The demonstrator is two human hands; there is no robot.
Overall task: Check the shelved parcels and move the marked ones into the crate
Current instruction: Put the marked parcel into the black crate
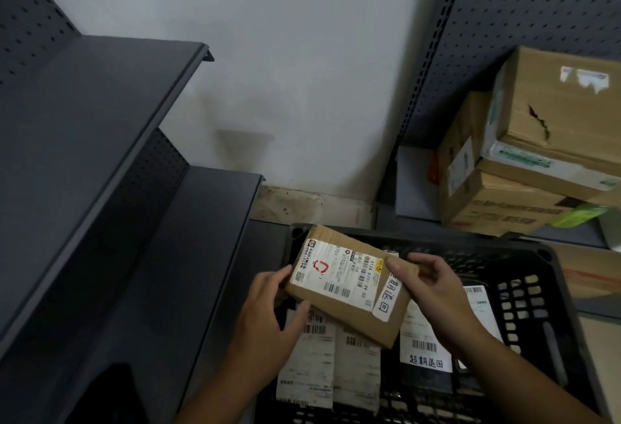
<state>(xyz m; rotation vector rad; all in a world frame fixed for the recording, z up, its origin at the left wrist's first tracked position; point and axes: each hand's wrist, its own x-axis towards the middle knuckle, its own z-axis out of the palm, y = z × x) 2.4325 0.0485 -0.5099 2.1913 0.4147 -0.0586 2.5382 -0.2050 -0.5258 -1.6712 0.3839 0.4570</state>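
At the lower centre of the frame the brown parcel [346, 289] is held tilted over the black crate [487, 249], label upward, probably so that its handwritten strip [389, 294] can be read. The left hand [268, 302] grips its left end, the right hand [433, 289] pinches its right end, fingers curled; other labelled parcels [425, 346] lie inside

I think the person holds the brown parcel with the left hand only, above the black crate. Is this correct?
Not quite. In the head view both hands hold the brown parcel: the left hand at its left end, the right hand at its right end, above the black crate.
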